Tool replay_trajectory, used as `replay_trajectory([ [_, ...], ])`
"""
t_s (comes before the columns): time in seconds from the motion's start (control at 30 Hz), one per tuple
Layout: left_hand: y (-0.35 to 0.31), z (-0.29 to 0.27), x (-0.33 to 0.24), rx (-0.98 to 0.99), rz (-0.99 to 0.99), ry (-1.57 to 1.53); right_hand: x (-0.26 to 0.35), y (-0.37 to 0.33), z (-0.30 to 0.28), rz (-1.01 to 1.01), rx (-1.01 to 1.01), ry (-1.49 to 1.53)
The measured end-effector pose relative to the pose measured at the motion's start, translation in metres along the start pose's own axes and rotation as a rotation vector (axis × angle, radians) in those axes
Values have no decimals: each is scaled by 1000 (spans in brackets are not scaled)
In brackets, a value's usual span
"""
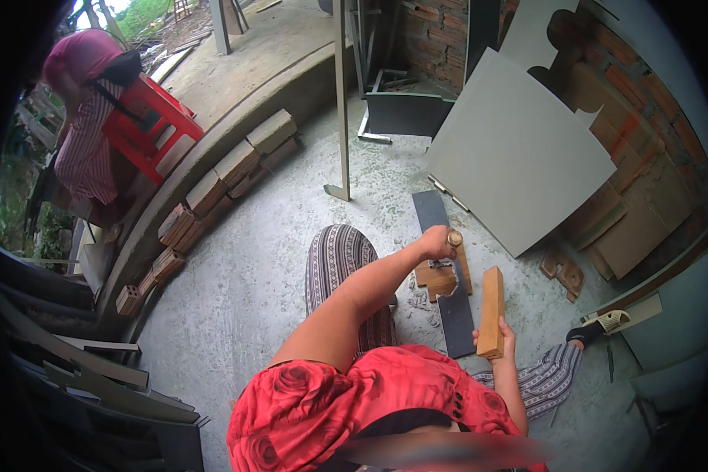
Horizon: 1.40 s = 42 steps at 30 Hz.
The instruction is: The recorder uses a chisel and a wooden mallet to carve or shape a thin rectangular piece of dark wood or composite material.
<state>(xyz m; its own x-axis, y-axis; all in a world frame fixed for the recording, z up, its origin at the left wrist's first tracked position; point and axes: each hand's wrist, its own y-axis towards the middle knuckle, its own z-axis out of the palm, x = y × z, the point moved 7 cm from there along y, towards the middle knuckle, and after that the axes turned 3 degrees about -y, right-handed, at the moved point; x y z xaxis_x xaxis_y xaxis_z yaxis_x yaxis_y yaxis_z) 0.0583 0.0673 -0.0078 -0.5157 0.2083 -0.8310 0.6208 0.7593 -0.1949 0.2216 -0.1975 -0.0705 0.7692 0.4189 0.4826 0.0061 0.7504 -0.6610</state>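
Observation:
My left hand (pixel 435 241) is stretched out and closed around a tool with a round wooden handle (pixel 454 237), held upright over a small notched wooden piece (pixel 437 280). That piece lies on a dark narrow plank (pixel 453 311) on the concrete floor, with pale wood chips (pixel 419 301) beside it. My right hand (pixel 502 340) grips the lower end of a light wooden block (pixel 492 308), held upright just right of the plank. My knee in striped trousers (pixel 338 259) is bent to the left of the work.
A large grey board (pixel 519 157) leans on the brick wall behind. Cut wooden blocks (pixel 228 173) line the curb at left. Another person in a striped top (pixel 86 149) bends by a red stool (pixel 145 118). A metal post (pixel 342 102) stands ahead; dark boards (pixel 94 377) lie lower left.

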Motion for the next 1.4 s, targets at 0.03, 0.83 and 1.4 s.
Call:
replay_trajectory([
  [0.03, 1, -3, -1, -25, 7, -7, 3, 2, 0, -27, 26, -16],
  [0.83, 16, -17, 4, -36, -42, -86, -7, 32, -73, -56, -305, -651],
  [1.4, 2, -11, 1, -58, 24, -9, 109, -78, 199, -970, -64, -1193],
])
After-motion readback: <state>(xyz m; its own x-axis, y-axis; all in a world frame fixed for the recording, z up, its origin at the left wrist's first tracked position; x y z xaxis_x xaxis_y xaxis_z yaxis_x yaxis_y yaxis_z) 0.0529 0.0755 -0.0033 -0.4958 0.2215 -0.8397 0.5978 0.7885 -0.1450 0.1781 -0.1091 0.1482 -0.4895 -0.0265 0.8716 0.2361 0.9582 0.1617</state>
